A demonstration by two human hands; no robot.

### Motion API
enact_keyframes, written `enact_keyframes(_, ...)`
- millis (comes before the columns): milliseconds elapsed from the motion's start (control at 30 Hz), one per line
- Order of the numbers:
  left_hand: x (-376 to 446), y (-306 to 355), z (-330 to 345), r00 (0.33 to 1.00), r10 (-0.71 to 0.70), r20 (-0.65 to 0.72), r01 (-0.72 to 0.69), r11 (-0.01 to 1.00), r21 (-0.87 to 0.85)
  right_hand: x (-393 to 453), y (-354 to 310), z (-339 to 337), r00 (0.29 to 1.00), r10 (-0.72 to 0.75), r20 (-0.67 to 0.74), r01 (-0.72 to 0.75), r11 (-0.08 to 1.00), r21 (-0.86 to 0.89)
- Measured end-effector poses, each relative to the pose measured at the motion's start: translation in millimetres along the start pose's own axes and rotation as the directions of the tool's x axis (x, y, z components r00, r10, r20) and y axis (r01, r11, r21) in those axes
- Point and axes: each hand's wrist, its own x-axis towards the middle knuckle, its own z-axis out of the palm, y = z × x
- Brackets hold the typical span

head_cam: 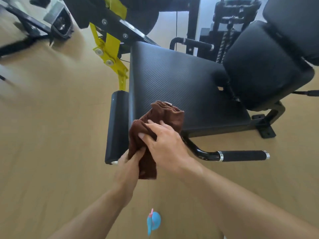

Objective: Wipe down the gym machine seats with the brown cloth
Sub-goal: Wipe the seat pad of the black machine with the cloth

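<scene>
A folded brown cloth (164, 116) hangs in the air at the near left corner of a black textured machine seat (181, 80). My left hand (128, 168) grips the cloth's lower end from below. My right hand (164, 142) lies over the cloth's middle, with its fingers and thumb wrapped around the fabric. The cloth's upper folded end reaches over the seat's front edge. Whether it touches the seat I cannot tell. A black padded backrest (265, 66) rises at the seat's right side.
A black leg roller pad (117, 126) hangs left of the seat below a yellow bracket (110, 49). A black handle bar (241, 155) sticks out on the near right. A weight stack (227, 31) stands behind. A blue object (153, 221) lies on the wooden floor.
</scene>
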Motion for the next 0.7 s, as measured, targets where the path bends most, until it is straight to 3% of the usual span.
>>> enact_keyframes(100,7.1,5.3,-24.4,0.961,0.024,-0.274,-0.021,1.0,0.014,8.8,-4.6,20.2,0.999,-0.002,0.054,0.014,0.972,-0.235)
enact_keyframes(200,19.5,15.7,-42.5,0.931,0.06,-0.361,-0.031,0.996,0.085,22.2,-8.1,39.3,0.999,0.036,0.021,-0.027,0.94,-0.339)
enact_keyframes(433,27.2,28.3,-43.8,0.994,0.083,-0.069,-0.063,0.965,0.254,32.5,-11.5,41.8,0.999,0.043,0.016,-0.031,0.891,-0.454)
enact_keyframes(700,25.9,33.7,-40.6,0.992,0.123,0.033,-0.125,0.99,0.067,43.6,-25.2,52.5,0.993,0.116,-0.003,-0.103,0.87,-0.482)
